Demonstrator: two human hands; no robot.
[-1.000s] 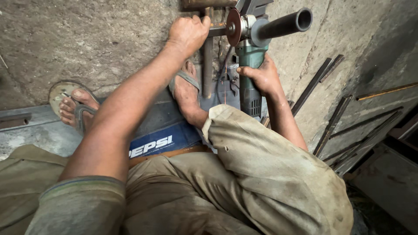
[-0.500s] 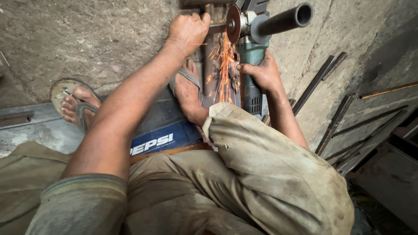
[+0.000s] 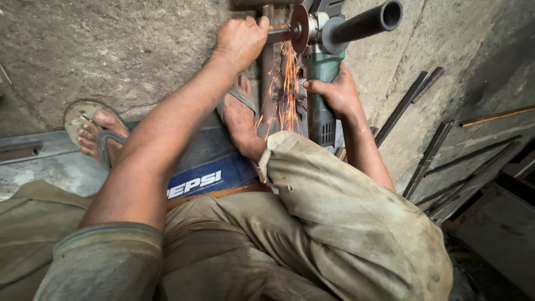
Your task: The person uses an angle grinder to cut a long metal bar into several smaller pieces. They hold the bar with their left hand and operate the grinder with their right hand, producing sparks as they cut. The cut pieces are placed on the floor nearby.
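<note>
Head view: sparks still spraying toward knee as half second ago, absent second ago. Left hand fisted tight around rusty metal bar, pinned on concrete under sandalled right foot. Right hand wrapped around green angle grinder body; dark disc biting bar beside left knuckles.

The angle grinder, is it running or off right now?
Running: orange sparks spray from the angle grinder disc against the metal bar.
</note>
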